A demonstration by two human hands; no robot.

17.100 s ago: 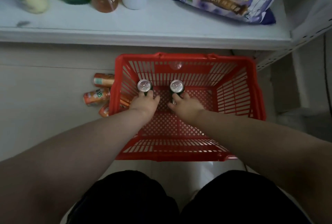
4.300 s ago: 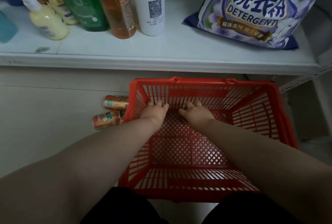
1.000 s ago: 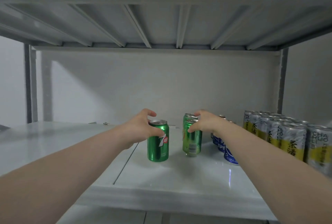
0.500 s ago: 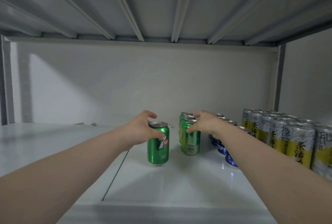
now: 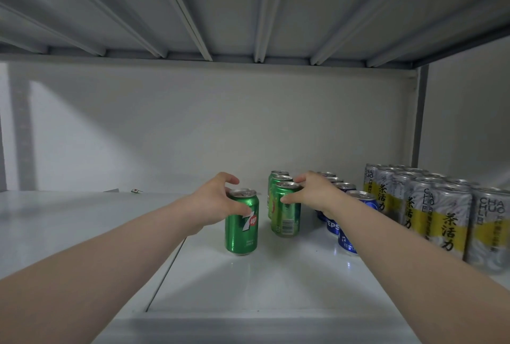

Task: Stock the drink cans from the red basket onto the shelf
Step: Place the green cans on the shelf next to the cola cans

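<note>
A green 7up can (image 5: 241,229) stands upright on the white shelf (image 5: 248,283), and my left hand (image 5: 214,202) wraps its upper part from the left. Just to its right a second green can (image 5: 285,214) stands at the front of a short row of green cans (image 5: 278,178). My right hand (image 5: 313,191) holds that front can from the right, thumb on its side. The red basket is out of view.
Blue Pepsi cans (image 5: 335,226) stand in a row right of the green ones, partly behind my right forearm. Several silver-and-yellow tea cans (image 5: 441,214) fill the right end. The shelf's left half holds only small scraps (image 5: 136,191) by the back wall. Another shelf board hangs overhead.
Both hands have stayed on their green cans over the last second; the cans rest on the shelf. The view has tilted up a little. Earlier, my hands were in the red basket.
</note>
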